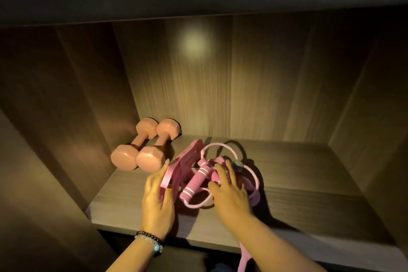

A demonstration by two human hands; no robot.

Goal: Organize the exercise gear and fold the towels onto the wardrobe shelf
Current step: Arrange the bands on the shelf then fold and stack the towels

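Here the left hand (157, 194) grips the near end of a pink strap (174, 170), while the right hand (229, 192) rests with spread fingers on the pink rope (217, 147) bundle mid-shelf (309, 194); two dumbbells (143, 146) lie far left, touching

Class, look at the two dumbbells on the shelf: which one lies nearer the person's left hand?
The right-hand dumbbell, beside the pink gear; its front head almost meets the left hand. The other dumbbell lies beyond it.
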